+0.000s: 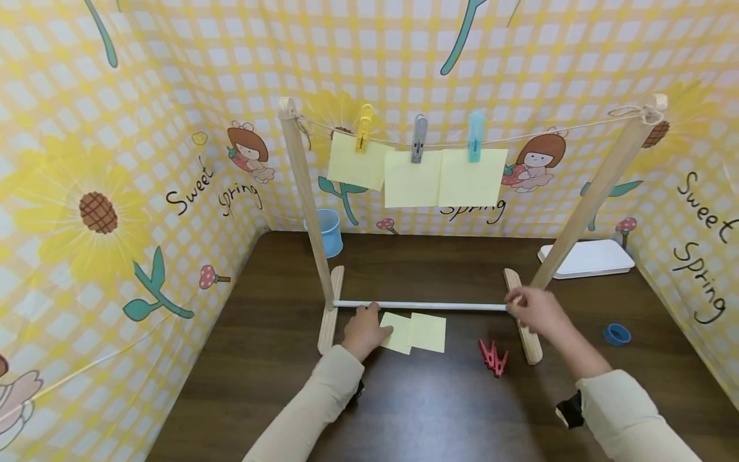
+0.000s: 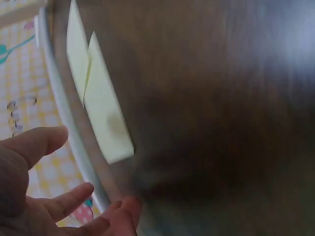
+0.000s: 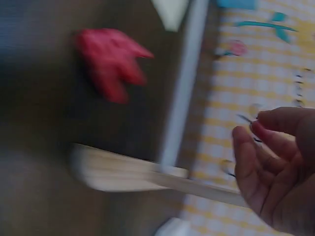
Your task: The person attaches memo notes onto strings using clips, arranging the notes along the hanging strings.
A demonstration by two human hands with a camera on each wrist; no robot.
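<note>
Two pale yellow paper squares [image 1: 428, 332] lie partly overlapped on the brown table. Beside the left one is my left hand [image 1: 365, 330], its fingers spread with nothing between them in the left wrist view. My right hand [image 1: 537, 311] hovers by the rack's right foot, fingers loosely bent and no object visible in them. Red clothespins [image 1: 493, 358] lie together between the papers and that foot. On the string above, a yellow clothespin [image 1: 364, 129], a grey clothespin [image 1: 419, 138] and a light blue clothespin [image 1: 475, 136] hold three yellow paper squares [image 1: 412, 179].
The wooden rack has a left post [image 1: 305, 192], a right post [image 1: 594, 199] and a low white crossbar [image 1: 427, 306]. A blue cup [image 1: 331, 234] stands behind it at left. A white case [image 1: 587, 258] and a blue ring [image 1: 617, 334] are at right.
</note>
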